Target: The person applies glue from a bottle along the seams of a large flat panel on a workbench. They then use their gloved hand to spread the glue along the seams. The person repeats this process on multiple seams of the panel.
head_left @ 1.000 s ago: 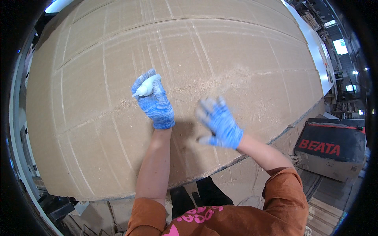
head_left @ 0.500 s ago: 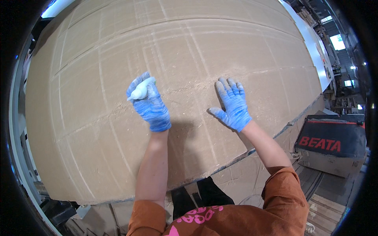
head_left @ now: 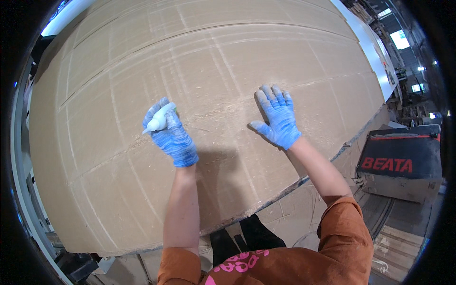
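Observation:
My left hand (head_left: 172,140), in a blue knitted glove, is closed around a small pale squeeze bottle (head_left: 160,118). The bottle is tilted, its narrow nozzle pointing down and to the left above a cardboard-covered work surface (head_left: 109,204). Gloved in the same blue, my right hand (head_left: 279,118) lies flat on the cardboard with its fingers spread. Its fingertips are dusty and rest beside a patch of fine shavings (head_left: 232,105). Whether the nozzle touches the cardboard, I cannot tell.
Pale lines and creases cross the cardboard. Beyond the table's right edge stands a dark box (head_left: 399,152) with red lettering, near wooden slats (head_left: 396,247). A white panel (head_left: 370,47) borders the far right. A metal frame (head_left: 23,156) runs along the left side.
My left hand has shifted slightly left and toward me with the bottle. My right hand stays flat on the cardboard. The whole view has tilted a little.

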A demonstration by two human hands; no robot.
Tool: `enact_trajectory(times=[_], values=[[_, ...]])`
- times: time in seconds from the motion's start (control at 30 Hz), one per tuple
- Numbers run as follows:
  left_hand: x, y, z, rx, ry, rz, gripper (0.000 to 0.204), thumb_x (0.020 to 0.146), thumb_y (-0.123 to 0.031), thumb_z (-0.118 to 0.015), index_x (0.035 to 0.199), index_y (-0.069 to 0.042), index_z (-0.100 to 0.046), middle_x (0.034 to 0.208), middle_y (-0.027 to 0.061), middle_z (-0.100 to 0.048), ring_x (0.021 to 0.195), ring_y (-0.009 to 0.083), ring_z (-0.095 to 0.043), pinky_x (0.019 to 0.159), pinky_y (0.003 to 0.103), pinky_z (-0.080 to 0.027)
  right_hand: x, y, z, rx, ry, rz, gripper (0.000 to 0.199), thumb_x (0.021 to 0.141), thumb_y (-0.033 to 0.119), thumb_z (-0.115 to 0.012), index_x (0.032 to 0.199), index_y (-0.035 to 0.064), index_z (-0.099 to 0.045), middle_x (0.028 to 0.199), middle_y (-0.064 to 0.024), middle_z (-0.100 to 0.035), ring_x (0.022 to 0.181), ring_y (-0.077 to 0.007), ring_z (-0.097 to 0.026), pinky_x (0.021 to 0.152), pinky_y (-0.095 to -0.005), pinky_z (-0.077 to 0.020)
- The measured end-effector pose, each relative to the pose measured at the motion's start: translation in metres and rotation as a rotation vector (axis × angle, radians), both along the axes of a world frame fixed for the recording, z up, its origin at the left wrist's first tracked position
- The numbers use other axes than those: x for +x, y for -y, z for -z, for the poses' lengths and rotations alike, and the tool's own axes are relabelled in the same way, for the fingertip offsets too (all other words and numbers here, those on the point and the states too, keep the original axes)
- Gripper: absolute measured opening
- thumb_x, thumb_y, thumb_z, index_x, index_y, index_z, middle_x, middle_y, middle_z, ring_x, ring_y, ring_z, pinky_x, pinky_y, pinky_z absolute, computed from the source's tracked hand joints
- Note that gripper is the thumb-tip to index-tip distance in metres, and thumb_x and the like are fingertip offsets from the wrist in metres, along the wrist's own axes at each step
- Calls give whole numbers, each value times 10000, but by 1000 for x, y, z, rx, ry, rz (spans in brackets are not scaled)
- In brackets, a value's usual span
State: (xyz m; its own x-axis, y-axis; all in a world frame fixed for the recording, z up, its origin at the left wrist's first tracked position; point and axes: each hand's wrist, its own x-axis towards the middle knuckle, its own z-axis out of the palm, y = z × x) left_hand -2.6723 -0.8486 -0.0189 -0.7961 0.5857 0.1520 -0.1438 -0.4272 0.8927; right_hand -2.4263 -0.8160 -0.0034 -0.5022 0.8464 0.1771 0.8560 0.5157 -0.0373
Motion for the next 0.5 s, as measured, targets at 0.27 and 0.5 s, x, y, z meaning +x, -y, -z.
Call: enact_trajectory(times=[0.27,0.5], values=[[-2,0,3,-20,-20,-13,300,872,-23,-612,1131,-80,-471,1116,97,-602,1010,156,-594,811,268,-526,47,-30,7,60,177,184,770,808,595,-536,1368,78,-428,1436,-151,-379,1339,-359,-304,1116,-514,-128],[-1,-1,4,24,-24,0,291,874,-17,-608,1123,-82,-473,1114,97,-600,1019,157,-589,823,272,-521,95,-36,16,29,-4,384,770,821,560,-540,1387,59,-394,1451,-176,-350,1363,-362,-266,1119,-503,-129]])
